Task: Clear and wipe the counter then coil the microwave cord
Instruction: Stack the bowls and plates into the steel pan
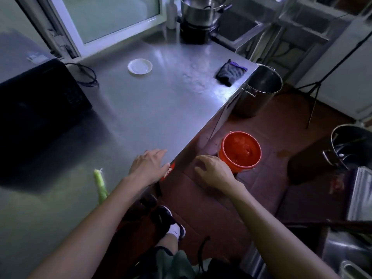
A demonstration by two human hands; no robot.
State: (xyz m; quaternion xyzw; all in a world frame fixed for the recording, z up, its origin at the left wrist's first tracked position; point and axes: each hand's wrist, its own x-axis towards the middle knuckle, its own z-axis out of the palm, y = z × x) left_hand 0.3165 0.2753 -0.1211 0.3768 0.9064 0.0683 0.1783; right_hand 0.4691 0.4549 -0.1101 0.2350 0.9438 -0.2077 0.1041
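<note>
My left hand [150, 164] lies flat, palm down, on the steel counter [145, 109] near its front edge, fingers together and holding nothing. My right hand [211, 170] hovers past the edge, cupped with fingers curled, over the floor beside a red bucket [240, 151]; I see nothing in it. A white saucer [140, 66] sits far back on the counter. A dark folded cloth [230, 72] lies at the far right corner. The black microwave [38, 109] stands at the left, its black cord [86, 74] looped behind it. A green vegetable stalk [100, 185] lies near my left forearm.
A steel pot on a black cooker [199, 19] stands at the counter's far end by a window. On the floor are a large steel stockpot [259, 91], another pot [350, 146] at right and a tripod leg [314, 101]. My shoe [171, 222] is below.
</note>
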